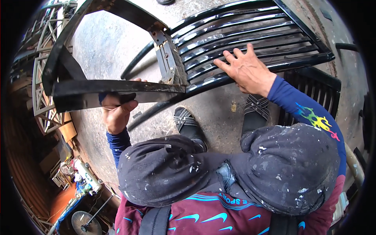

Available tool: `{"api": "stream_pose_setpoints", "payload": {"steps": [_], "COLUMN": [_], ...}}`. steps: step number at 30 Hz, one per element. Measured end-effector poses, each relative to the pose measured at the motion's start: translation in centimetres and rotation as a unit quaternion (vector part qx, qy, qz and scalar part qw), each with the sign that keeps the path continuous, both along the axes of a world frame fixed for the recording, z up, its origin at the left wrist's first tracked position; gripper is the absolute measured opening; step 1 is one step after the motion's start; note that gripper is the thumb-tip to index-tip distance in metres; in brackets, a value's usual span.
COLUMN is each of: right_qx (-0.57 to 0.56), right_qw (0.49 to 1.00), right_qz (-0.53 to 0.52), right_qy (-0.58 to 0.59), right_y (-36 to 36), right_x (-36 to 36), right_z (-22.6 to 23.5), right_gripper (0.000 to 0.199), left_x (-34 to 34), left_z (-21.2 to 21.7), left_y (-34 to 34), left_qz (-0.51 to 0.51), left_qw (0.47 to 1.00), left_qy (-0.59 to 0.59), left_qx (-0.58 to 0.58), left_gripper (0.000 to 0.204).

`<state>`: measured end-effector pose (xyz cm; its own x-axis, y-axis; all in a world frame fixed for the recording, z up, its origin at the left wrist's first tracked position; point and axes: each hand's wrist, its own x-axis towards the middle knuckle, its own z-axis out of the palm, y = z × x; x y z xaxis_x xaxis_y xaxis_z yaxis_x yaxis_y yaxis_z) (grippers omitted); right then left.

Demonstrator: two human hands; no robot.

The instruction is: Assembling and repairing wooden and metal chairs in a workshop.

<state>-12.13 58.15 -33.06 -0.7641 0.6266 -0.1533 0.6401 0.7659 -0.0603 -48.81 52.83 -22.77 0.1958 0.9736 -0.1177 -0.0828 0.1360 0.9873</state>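
A glossy black slatted metal panel [239, 26], like a chair back, lies in front of my legs. Its left end meets a frame of dull black flat bars [113, 87] at a worn plate with bolt holes [166, 58]. My left hand [117, 116] is closed round the near flat bar, thumb on the near side and fingertips showing just beyond its top edge. On the slats near the panel's close rail, my right hand [248, 72] rests palm down with its fingers spread, gripping nothing. Dark tube legs [150, 111] reach left from the panel.
Another black slatted piece [313, 92] stands on the right behind my right arm. At the far left is a pale metal lattice [45, 86]. Lower left are a white cylinder [87, 176] and a round wire-guarded fan [83, 223]. My sandalled feet [186, 119] are on the stained concrete floor.
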Motion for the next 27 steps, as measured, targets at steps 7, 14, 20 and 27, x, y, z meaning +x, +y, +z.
{"api": "stream_pose_setpoints", "payload": {"steps": [7, 14, 20, 27], "right_qx": [-0.027, -0.065, -0.108, -0.170], "right_qw": [0.996, 0.991, 0.988, 0.979], "right_qz": [0.086, 0.104, 0.104, 0.103], "right_qy": [0.030, 0.059, 0.035, 0.049], "right_y": [-0.6, -0.5, -0.3, -0.2], "right_x": [-3.8, -6.2, -7.4, -7.9], "right_z": [-5.0, -6.7, -6.7, -5.8], "right_gripper": [0.067, 0.060, 0.061, 0.070], "left_x": [-2.8, -5.2, -5.5, -6.4], "left_z": [-0.9, -2.9, -3.4, -4.4], "left_y": [-3.7, -5.3, -5.2, -6.1], "left_qz": [-0.006, -0.049, -0.062, -0.056], "left_qw": [0.996, 0.995, 0.996, 0.996], "left_qy": [0.086, 0.085, 0.060, 0.064], "left_qx": [-0.035, -0.023, -0.024, -0.018], "left_gripper": [0.043, 0.041, 0.038, 0.036]}}
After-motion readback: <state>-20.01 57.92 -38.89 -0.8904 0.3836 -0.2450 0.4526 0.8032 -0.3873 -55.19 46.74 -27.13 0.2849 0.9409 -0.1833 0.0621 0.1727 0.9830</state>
